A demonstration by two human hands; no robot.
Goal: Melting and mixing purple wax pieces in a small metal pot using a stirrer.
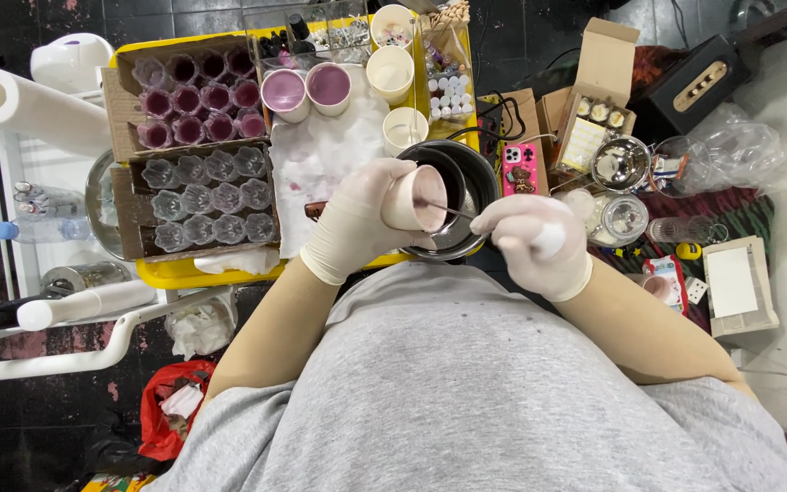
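Progress: we've filled the purple moulds (198, 96) well beyond our grip; the clear fluted moulds (211, 199) left of it wait empty.
Bowl: round steel pot (466, 182), under the cup.
Left hand (357, 223): gloved, wrapped tight around the tilted paper cup (416, 199).
Right hand (539, 241): fingers pinch a thin stirrer (453, 211) reaching into that cup.

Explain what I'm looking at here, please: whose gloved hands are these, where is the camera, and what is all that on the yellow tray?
One picture, from a camera on the person's head looking straight down over a grey shirt. Both hands wear pale gloves. The left hand holds a small paper cup tilted on its side above a metal pot. The right hand holds a thin metal stick whose tip reaches into the cup. On the yellow tray are boxes of small glass jars, some filled purple, some clear, plus more cups.
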